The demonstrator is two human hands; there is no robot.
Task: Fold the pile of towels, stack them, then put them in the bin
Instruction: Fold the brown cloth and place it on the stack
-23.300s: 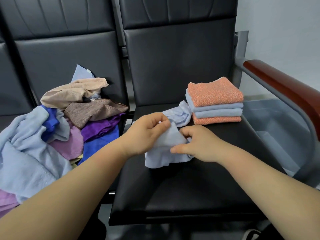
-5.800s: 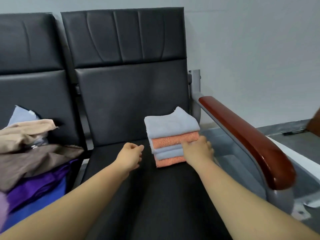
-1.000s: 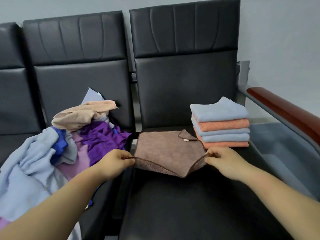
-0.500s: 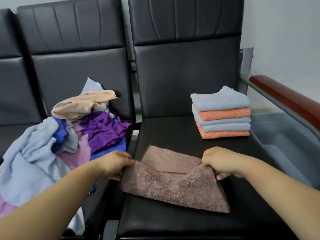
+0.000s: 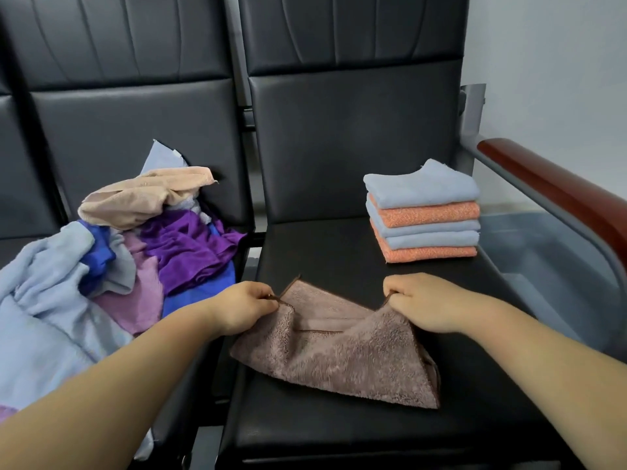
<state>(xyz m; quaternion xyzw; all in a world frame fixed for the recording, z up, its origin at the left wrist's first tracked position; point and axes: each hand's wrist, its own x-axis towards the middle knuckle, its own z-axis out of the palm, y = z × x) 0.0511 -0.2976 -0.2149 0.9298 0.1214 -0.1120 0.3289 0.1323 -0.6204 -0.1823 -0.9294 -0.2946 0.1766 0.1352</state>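
A brown towel [image 5: 339, 361] lies on the black seat [image 5: 322, 252] of the right chair, its near part doubled over the far part. My left hand [image 5: 242, 307] pinches its left corner. My right hand [image 5: 419, 301] pinches its right corner. A stack of several folded towels [image 5: 424, 212], light blue and orange, stands at the seat's back right. A loose pile of unfolded towels [image 5: 135, 245], in beige, purple, blue and light blue, covers the left chair. The grey bin [image 5: 549, 262] sits on the floor right of the chair, under the armrest.
A grey metal armrest with a red-brown wooden top [image 5: 556, 191] runs along the seat's right side, above the bin. Black chair backs [image 5: 353, 130] rise behind both seats. A gap separates the two seats.
Both hands have drawn the brown towel's edge toward me and doubled it over itself. The view has tilted slightly lower onto the seat.
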